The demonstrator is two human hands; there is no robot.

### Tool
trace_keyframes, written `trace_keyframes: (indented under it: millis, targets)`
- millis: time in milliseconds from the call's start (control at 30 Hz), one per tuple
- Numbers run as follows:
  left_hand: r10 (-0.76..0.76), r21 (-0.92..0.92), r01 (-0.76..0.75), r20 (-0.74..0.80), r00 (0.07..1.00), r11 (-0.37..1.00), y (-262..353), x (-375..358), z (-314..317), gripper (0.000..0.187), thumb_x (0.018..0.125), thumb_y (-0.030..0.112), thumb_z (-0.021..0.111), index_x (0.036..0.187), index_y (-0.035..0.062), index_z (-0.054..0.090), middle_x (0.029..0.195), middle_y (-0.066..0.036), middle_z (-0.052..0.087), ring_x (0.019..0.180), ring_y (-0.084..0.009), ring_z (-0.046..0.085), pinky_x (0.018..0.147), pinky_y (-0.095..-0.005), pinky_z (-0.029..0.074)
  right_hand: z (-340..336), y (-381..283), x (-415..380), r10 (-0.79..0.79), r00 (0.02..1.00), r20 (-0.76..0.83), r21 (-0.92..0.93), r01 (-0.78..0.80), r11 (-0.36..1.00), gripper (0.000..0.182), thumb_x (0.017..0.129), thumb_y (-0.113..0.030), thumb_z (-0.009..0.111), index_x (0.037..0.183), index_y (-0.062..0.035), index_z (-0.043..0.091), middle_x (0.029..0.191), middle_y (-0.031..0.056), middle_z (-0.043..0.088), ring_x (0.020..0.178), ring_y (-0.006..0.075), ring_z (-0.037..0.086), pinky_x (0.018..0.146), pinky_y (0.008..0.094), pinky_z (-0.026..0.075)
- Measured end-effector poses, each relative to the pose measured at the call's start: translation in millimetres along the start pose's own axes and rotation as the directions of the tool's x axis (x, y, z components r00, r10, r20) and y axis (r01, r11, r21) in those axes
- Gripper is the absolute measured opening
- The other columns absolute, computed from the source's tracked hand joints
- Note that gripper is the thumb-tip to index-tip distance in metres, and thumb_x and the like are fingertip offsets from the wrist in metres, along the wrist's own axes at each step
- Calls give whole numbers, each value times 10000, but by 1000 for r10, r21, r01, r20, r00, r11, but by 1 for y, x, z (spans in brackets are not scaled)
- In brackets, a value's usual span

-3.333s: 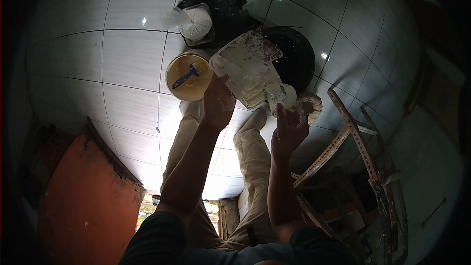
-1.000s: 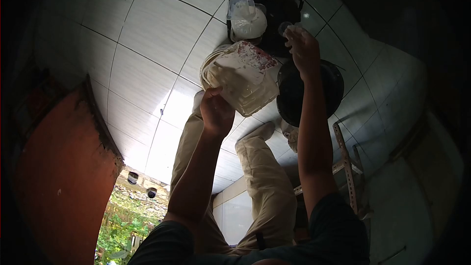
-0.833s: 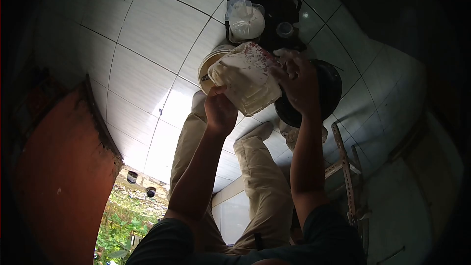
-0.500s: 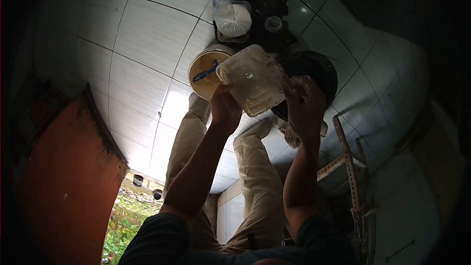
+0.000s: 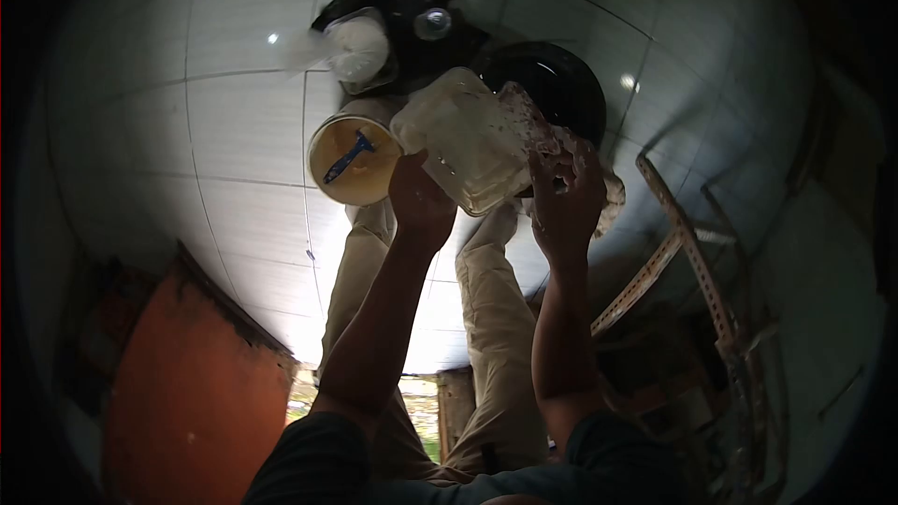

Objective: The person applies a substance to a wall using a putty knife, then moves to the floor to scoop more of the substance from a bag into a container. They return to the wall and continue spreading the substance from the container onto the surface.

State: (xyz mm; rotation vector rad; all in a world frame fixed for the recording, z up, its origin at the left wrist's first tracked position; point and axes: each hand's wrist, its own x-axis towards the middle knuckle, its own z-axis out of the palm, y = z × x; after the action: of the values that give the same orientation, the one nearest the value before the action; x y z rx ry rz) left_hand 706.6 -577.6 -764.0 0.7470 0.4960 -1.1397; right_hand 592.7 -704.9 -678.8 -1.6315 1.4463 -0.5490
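Note:
My left hand (image 5: 418,198) grips the near edge of a translucent plastic tub (image 5: 463,136) smeared with whitish paste, held up and tilted over the floor. My right hand (image 5: 566,201) is closed on the tub's right side, where a red-speckled patch shows, fingers coated in pale paste. Just left of the tub stands a round bucket (image 5: 355,161) of yellowish paste with a blue-handled scraper (image 5: 351,155) lying in it. Behind the tub sits a black bowl (image 5: 547,84).
A white-filled plastic bag (image 5: 356,47) and a small clear lid (image 5: 433,23) rest on a dark bag at the top. My trousered legs (image 5: 486,318) stand on white floor tiles. A slotted metal angle frame (image 5: 669,243) lies right, an orange door (image 5: 187,393) lower left.
My right hand came back from the dark bag at the top and took hold of the tub's right side. The tub tilted, and the view swung so the bucket shows fully.

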Motion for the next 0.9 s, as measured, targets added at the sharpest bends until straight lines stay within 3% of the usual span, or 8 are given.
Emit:
trace_keyframes:
  millis: [67,167,267,400,600,667,800,900]
  targets:
    - [-117,2,120,-190,975,993,-3,-9,20,546,822,253,694,1226,-36,469,1141,-146,550,956,-278,572,861,-399,479,-18,8,-12,68,994,-84,-14,-70,997,265,856,-107,694,1076,18,617,903,97,630,763,143,609,667,274,490]
    - [-171,78,182,-132,976,980,-11,-13,34,251,873,266,584,916,29,513,969,-91,582,971,-220,574,937,-387,444,-46,50,-27,172,968,-182,74,-160,984,295,859,-137,699,1101,17,629,931,89,641,755,130,601,648,260,476]
    - [-194,125,204,-88,977,971,-21,-14,38,378,925,278,473,606,94,557,797,-36,614,986,-161,575,1013,-375,409,-77,96,-42,340,902,-266,152,-309,939,276,877,-163,684,1077,21,633,996,109,666,785,152,627,664,268,493]
    - [-302,221,296,-8,953,929,-49,-15,46,398,927,278,463,589,88,553,904,-58,643,1080,-183,557,1031,-385,397,-107,209,-53,489,832,-261,-39,-516,856,274,873,-195,668,1054,7,635,992,176,676,911,257,680,758,351,530]
    - [-374,218,414,-203,905,884,-92,-37,33,275,922,293,465,880,70,622,973,-61,637,1104,-177,544,1038,-389,392,-76,330,-60,84,961,-262,-396,-186,899,253,878,-216,585,1008,-8,644,1034,197,649,1079,327,602,895,439,485]
    - [-356,314,313,90,930,896,-96,-36,-22,273,918,292,475,1032,74,593,985,-52,622,1083,-160,550,1016,-371,409,-82,304,-40,221,961,165,-818,8,576,209,864,-205,575,988,-56,655,1031,195,624,1080,352,575,935,471,472]
    - [-331,337,370,-168,928,866,-110,-54,8,232,920,278,474,909,89,608,901,-33,610,1051,-141,558,983,-348,430,-67,321,-47,138,990,7,-799,-77,597,184,819,-189,608,951,-75,664,994,173,623,1032,354,580,933,490,459]
    - [-214,399,354,-355,910,846,-123,-60,17,253,926,263,466,768,106,587,782,-13,589,1026,-134,563,965,-340,445,-67,315,-45,424,903,64,-673,-274,687,232,859,-236,565,991,-72,662,1115,224,542,1132,377,476,992,480,351]
